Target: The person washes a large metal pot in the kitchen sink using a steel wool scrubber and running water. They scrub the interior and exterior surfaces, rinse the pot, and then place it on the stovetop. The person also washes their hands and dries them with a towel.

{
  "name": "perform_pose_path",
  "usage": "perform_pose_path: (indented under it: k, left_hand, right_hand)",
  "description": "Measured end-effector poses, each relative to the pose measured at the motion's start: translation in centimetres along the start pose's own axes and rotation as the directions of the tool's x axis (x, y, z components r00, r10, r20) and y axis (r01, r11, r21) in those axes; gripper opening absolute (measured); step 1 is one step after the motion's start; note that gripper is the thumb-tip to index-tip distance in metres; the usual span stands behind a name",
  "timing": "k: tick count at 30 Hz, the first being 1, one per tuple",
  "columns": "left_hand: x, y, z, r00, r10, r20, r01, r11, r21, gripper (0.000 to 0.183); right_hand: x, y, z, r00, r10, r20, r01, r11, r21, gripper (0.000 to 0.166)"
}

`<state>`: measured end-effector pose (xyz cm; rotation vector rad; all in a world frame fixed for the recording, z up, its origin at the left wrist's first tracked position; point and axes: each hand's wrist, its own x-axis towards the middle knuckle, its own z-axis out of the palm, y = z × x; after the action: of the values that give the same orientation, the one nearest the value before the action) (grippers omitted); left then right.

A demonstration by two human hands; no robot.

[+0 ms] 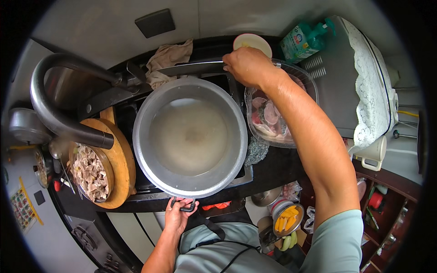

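Note:
A large aluminium pot (147, 163) of cloudy water stands over the sink, and my left hand (175, 215) grips its black loop handle (187, 206) at the near side. Beyond the pot, my right hand (249, 65) is closed around what looks like the handle of a knife (194, 69). Its long blade points left, and my fingers cover most of the handle. Partly hidden behind that hand is a small red-rimmed bowl (261, 42) with something yellow in it. Under my right forearm lies a clear plastic tub (252, 131) of raw fish pieces (271, 112).
A curved faucet (51, 112) arches at the left over a round wooden board (123, 160) bearing a bowl of meat chunks (89, 174). A cloth (170, 56) lies behind the pot. At right are a scouring pad (256, 152), a green pump bottle (304, 42) and a lace-covered appliance (336, 82).

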<state>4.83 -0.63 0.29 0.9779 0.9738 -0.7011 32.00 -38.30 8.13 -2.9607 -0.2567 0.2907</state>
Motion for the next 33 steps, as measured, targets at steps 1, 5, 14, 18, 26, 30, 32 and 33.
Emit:
perform_pose_path:
  k: [1, 5, 14, 18, 26, 30, 32, 33]
  left_hand:
    - [0.0, 0.0, 0.0, 1.000, 0.000, 0.003, 0.000, 1.000, 0.001, 0.027]
    - [0.1, 0.0, -0.2, 1.000, -0.003, 0.001, 0.002, 1.000, 0.006, 0.028]
    - [0.1, -0.1, -0.4, 0.999, 0.004, 0.041, -0.003, 1.000, -0.017, 0.031]
    - [0.2, -0.1, -0.7, 0.998, 0.006, 0.061, -0.005, 1.000, -0.019, 0.031]
    - [0.5, -0.5, -1.1, 0.990, 0.018, 0.139, -0.011, 0.999, -0.053, 0.028]
    - [0.4, -0.6, -1.2, 0.989, 0.033, 0.146, -0.023, 0.997, -0.071, 0.025]
    - [0.5, -0.6, -1.5, 0.988, 0.033, 0.152, -0.021, 0.996, -0.081, 0.024]
    - [0.7, -0.7, -1.6, 0.987, 0.028, 0.158, -0.015, 0.996, -0.085, 0.025]
  right_hand:
    - [-0.1, 0.0, 0.1, 1.000, 0.001, 0.005, -0.001, 1.000, 0.000, 0.021]
    - [-0.2, 0.0, 0.9, 0.998, 0.009, 0.065, -0.011, 1.000, 0.019, 0.021]
    - [-1.3, -1.3, -3.1, 1.000, 0.007, -0.015, -0.006, 0.999, 0.040, 0.022]
    - [-3.6, -2.9, -7.7, 1.000, -0.018, 0.003, 0.018, 0.985, -0.170, 0.024]
    - [-4.3, -4.7, -8.5, 0.981, 0.095, 0.170, -0.029, 0.935, -0.354, 0.018]
    - [-4.5, -5.8, -7.1, 0.990, 0.070, 0.121, -0.019, 0.927, -0.376, 0.014]
    - [-4.6, -6.6, -6.7, 0.992, 0.074, 0.101, -0.028, 0.919, -0.394, 0.014]
    - [-4.9, -7.5, -6.6, 0.991, 0.085, 0.100, -0.039, 0.918, -0.395, 0.014]
